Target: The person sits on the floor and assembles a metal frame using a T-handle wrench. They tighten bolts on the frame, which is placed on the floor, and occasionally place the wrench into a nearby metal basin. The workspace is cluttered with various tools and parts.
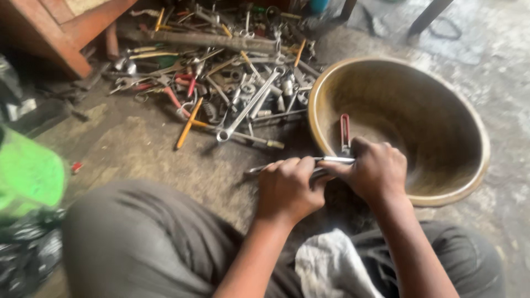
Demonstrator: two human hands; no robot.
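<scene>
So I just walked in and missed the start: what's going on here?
A person sits on the ground, both hands closed on a slim metal tool held crosswise. The left hand grips its middle, the right hand its end, beside a red-handled piece at the brass bowl. A pile of wrenches lies beyond.

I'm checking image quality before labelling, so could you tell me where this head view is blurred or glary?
Head view: motion blur smears the green object at the left edge and softens the tool pile; both hands on the metal tool are fairly sharp; the floor beyond the brass basin looks washed out.
</scene>
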